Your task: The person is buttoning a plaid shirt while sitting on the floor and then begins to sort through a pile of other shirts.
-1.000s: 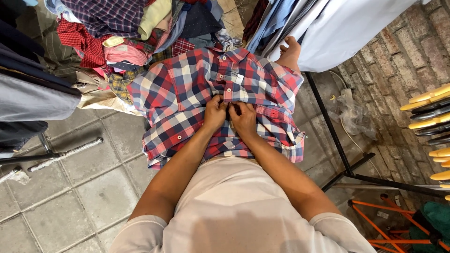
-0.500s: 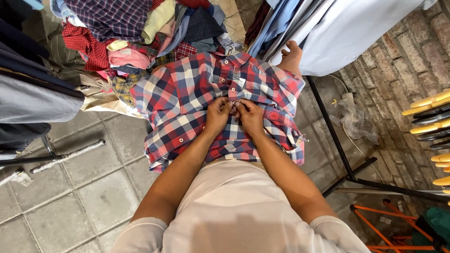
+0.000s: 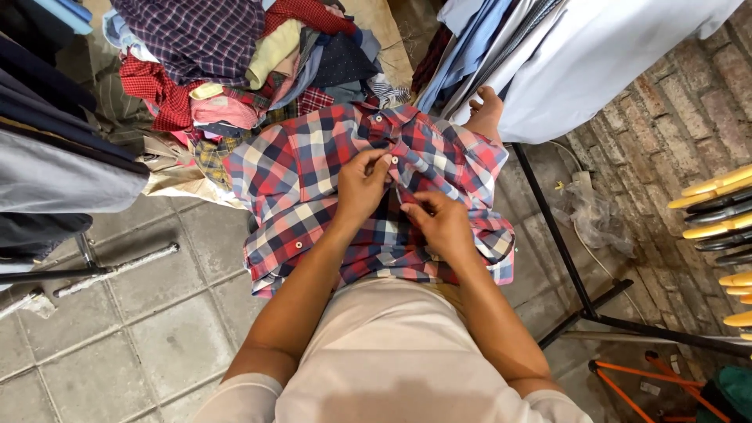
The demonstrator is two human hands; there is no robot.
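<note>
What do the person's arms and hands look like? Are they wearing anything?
Both arms are bare from the short sleeves down. The sleeves belong to a pale, whitish T-shirt. The left hand and right hand wear no gloves, and no rings, watch or bracelets show.

Both forearms reach forward and converge from the body. The left hand (image 3: 362,184) is curled, fingertips pinched together at its top. The right hand (image 3: 440,223) sits just beside it, slightly lower, fingers likewise pinched closed.
</note>
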